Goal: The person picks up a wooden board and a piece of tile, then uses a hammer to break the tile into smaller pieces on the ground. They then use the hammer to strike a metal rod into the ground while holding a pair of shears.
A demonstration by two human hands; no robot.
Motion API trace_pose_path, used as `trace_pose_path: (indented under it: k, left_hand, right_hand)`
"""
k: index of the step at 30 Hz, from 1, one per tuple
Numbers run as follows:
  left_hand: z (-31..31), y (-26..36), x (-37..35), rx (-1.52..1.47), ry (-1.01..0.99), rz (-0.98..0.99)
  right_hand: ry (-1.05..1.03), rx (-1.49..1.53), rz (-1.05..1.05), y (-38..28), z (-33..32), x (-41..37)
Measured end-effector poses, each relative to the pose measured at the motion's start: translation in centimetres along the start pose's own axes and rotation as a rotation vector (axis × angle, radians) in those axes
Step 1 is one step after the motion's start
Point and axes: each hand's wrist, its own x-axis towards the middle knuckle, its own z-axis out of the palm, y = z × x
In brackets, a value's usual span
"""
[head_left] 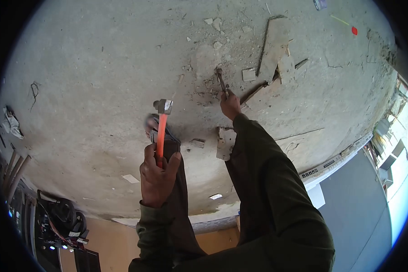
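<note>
My left hand [158,177] is wrapped round the orange handle of a hammer [162,131], whose grey metal head points up and away from me. My right hand [231,105] is closed on a slim dark metal tool that looks like a chisel [221,81]. Its far end meets the floor among crumbs of broken mortar [208,86]. Just beyond that hand lies a small square tile piece [248,75]. The hammer is held apart from the chisel, over my left foot.
Large broken slabs [274,45] and dark strips lie right of the chisel. A pale broken block [225,143] sits between my legs. Crumpled cloth [12,122] and black equipment with cables [61,217] are at left. A red object [354,30] lies far right on the concrete floor [99,68].
</note>
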Motion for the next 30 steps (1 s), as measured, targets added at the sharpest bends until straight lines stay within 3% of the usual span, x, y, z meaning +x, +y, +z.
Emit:
trace_pose_path:
  k: [2,5,6,8,9,11,15,17,20,24,27,30]
  left_hand:
    - [0.3,0.0,0.4,-0.031,0.013,0.047]
    - [0.4,-0.2,0.3,-0.088,-0.012,0.043]
    - [0.5,-0.4,0.0,-0.106,-0.032,0.016]
    - [0.5,-1.1,-0.1,-0.124,-0.014,0.056]
    - [0.5,-1.4,-0.1,-0.126,0.009,0.103]
    - [0.0,-1.4,-0.2,-0.143,0.014,0.078]
    - [-0.4,-2.0,-0.1,-0.168,0.062,0.076]
    - [-0.6,-2.4,-0.3,-0.189,0.070,0.068]
    - [-0.9,-2.5,-0.2,-0.211,0.081,0.060]
    - [-1.1,-2.3,-0.3,-0.234,0.075,0.048]
    - [-0.8,-2.5,-0.1,-0.206,0.085,0.074]
    - [-0.6,-2.2,-0.1,-0.201,0.066,0.058]
  right_hand:
    - [-0.084,-0.031,0.034,-0.1,-2.8,0.8]
    - [-0.431,-0.339,-0.067,-2.3,-8.7,3.7]
    - [-0.413,-0.398,-0.126,-5.5,-10.7,3.8]
    - [-0.757,-0.949,-0.377,-5.2,-10.2,8.5]
    - [-0.761,-0.965,-0.386,-6.7,-10.3,9.6]
    - [-0.888,-0.949,-0.050,-10.4,-10.1,10.4]
    - [-0.721,-0.949,-0.168,-11.5,-10.4,8.3]
    - [-0.656,-0.800,0.024,-14.0,-11.4,5.5]
    - [-0.676,-0.673,0.095,-13.4,-12.3,4.5]
    - [-0.750,-0.765,0.234,-12.5,-12.6,3.4]
    - [-0.885,-1.348,-0.779,-8.8,-10.8,3.4]
    - [-0.768,-1.233,-0.703,-6.3,-9.9,1.8]
